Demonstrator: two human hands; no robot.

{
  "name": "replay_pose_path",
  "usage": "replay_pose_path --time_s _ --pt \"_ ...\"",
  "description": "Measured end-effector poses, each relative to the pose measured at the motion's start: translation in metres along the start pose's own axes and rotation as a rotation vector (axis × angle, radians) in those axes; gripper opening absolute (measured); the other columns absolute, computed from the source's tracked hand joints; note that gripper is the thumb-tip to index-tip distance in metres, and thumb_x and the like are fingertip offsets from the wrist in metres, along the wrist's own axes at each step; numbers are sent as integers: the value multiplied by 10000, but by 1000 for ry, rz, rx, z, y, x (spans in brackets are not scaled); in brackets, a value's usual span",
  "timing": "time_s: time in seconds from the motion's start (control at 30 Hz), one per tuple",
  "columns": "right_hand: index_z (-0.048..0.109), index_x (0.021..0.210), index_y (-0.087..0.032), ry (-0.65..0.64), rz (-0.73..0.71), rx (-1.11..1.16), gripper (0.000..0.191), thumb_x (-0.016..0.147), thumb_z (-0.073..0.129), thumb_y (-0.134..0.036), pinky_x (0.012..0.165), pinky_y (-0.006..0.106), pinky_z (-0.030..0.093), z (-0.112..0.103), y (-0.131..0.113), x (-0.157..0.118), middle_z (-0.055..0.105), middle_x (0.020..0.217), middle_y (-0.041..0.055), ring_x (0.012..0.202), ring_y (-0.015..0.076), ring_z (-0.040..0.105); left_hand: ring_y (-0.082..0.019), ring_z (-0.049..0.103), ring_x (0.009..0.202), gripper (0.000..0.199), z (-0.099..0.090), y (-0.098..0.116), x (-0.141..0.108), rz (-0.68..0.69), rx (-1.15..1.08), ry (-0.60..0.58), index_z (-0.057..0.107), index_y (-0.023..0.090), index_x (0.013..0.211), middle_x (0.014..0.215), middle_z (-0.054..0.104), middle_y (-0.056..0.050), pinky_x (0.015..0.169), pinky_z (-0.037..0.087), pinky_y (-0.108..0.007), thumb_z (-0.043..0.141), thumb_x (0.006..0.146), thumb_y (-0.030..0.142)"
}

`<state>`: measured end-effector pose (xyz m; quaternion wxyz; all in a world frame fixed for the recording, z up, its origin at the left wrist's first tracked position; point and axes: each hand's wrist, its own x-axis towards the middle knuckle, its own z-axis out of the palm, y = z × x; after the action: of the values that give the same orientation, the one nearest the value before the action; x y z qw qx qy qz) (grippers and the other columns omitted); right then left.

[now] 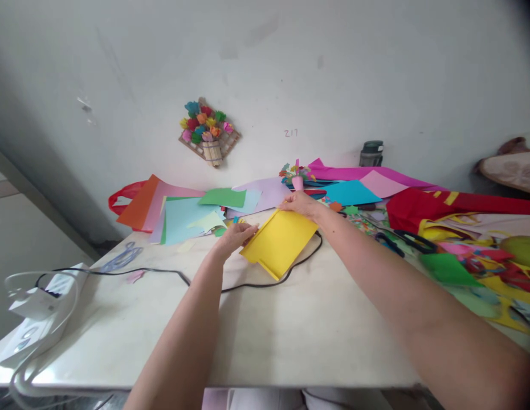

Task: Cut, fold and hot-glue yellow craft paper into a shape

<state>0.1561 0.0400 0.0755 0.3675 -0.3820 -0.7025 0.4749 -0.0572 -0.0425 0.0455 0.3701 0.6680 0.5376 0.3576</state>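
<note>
Both of my hands hold a yellow sheet of paper above the middle of the table, tilted. Along its upper left edge runs a narrow fold or strip. My left hand pinches the sheet at its left corner, thumb and fingers together. At the top corner my right hand grips the same edge between thumb and fingers. The sheet's lower edge has a small raised or folded part near its bottom corner. Beneath and beside the paper a black cable curves over the tabletop.
Coloured sheets lie at the back left, a blue sheet at the back right. Scissors and paper scraps cover the right side. A power strip with cables stands at the left edge. A small pink vase is behind my right hand.
</note>
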Motion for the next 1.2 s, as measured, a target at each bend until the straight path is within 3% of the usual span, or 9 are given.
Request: replay_pose_path --time_s 0.17,0.33,0.53,0.73,0.9,1.07,1.2 --pt "575 608 -152 -132 -43 -28 208 557 703 -307 451 184 375 16 -5 8 537 505 -39 471 82 495 -86 463 526 392 5 2 1 62 -61 -9 562 142 667 589 522 10 483 343 -201 538 670 533" --pt "596 614 -153 -220 -48 -10 189 564 690 -309 463 183 382 29 -4 10 559 528 -37 477 79 503 -65 408 491 342 10 -4 1 49 -82 80 541 138 614 530 456 40 471 313 -196 608 627 473" --pt "583 593 -148 -206 -32 -90 203 575 679 -327 459 186 368 33 1 10 534 493 -41 469 82 492 -72 404 503 318 12 -10 3 57 11 139 542 138 588 519 445 39 468 328 -197 614 620 446" --pt "684 781 -136 -260 -158 -367 252 578 675 -285 579 186 393 29 1 24 629 658 -5 624 104 548 -78 431 498 283 15 -14 12 98 34 152 582 142 653 531 489 32 473 343 -195 600 629 423" --pt "705 791 -151 -262 -226 -435 279 558 688 -302 608 184 391 25 -1 30 652 741 9 698 118 556 -80 442 474 283 17 -20 18 135 81 192 617 153 710 511 506 33 465 338 -194 593 645 428" --pt "699 687 -124 -282 -163 -402 202 563 676 -281 538 190 382 27 -5 25 619 581 -2 568 100 531 -87 463 482 278 18 -19 19 112 80 202 631 158 723 520 537 22 461 343 -193 608 635 420" --pt "691 671 -110 -194 -168 -465 174 579 670 -257 521 188 375 25 -9 24 600 558 -3 552 100 526 -91 476 479 259 14 -16 12 40 38 148 617 152 650 515 546 11 462 361 -197 634 604 407"
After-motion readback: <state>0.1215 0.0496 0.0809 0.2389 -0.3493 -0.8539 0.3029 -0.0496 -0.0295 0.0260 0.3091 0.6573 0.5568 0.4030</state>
